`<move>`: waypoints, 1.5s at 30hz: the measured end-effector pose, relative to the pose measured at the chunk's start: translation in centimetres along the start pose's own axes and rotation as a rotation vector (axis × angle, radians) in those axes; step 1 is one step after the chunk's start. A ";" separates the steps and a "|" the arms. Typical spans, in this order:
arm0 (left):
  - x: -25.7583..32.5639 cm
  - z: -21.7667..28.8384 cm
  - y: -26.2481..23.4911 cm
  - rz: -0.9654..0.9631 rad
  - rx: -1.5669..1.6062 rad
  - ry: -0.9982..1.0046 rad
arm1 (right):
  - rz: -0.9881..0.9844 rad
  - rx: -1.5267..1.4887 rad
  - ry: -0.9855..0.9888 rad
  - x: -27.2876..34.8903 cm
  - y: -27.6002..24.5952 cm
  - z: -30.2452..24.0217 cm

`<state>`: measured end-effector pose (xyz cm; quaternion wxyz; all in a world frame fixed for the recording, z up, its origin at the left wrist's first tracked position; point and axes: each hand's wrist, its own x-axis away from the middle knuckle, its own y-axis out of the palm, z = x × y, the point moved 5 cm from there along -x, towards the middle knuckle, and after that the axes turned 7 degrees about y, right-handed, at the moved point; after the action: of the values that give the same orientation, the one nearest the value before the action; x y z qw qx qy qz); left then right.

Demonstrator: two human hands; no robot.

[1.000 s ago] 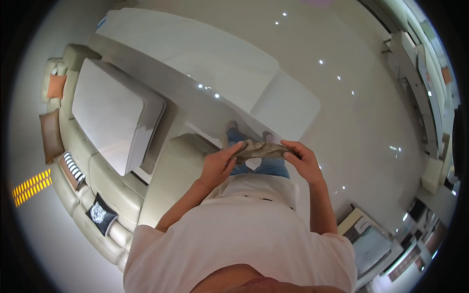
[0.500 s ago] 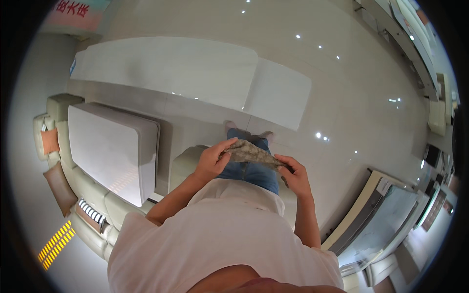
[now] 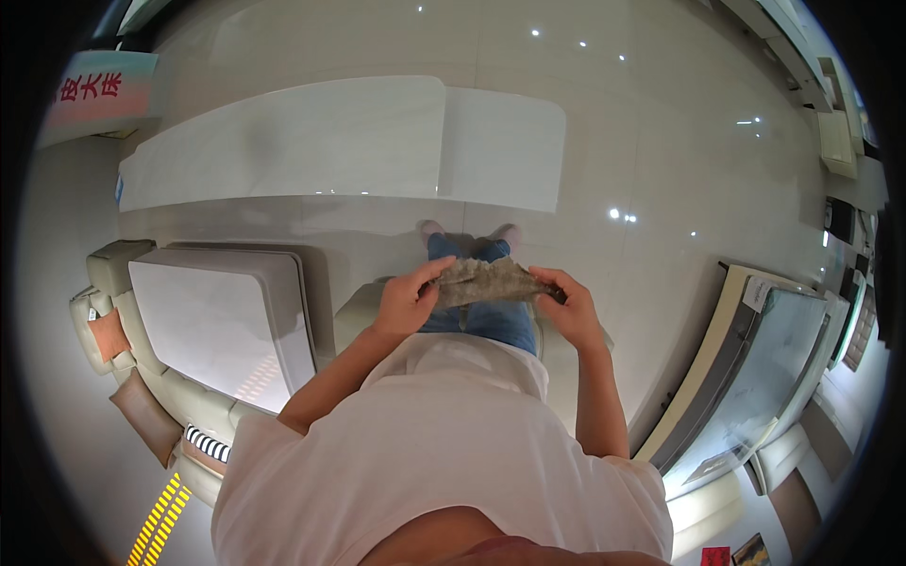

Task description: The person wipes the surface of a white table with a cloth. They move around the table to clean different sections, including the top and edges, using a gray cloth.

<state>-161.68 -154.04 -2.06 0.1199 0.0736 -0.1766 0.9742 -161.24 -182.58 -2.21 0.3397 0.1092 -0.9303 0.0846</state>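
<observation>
Presently, 2 hands' work before the long white table

At its near side, on the left, stands the smaller pale table. Before its right end, the grey-brown cloth is in the air; left hand pinches 1 end, right hand the other.

Glossy beige floor mirrors small lights; a long white table stands ahead; a pale sofa with an orange cushion lines the left
</observation>
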 end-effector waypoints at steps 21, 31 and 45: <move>-6.5 -0.3 0.4 0.093 0.286 -0.123 | 0.087 0.342 -0.021 -4.4 -3.2 -2.6; -14.2 -2.5 0.0 0.190 0.176 -0.002 | 0.301 0.361 -0.215 -9.7 -5.6 -5.6; -14.9 -11.9 -0.5 0.302 -0.244 -0.170 | 0.494 0.454 -0.313 -14.9 -1.5 2.7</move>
<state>-148.41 -152.38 -15.66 -0.0348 0.1129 -0.3119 0.9427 -151.41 -182.52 -13.79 0.1297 -0.0345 -0.9269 0.3504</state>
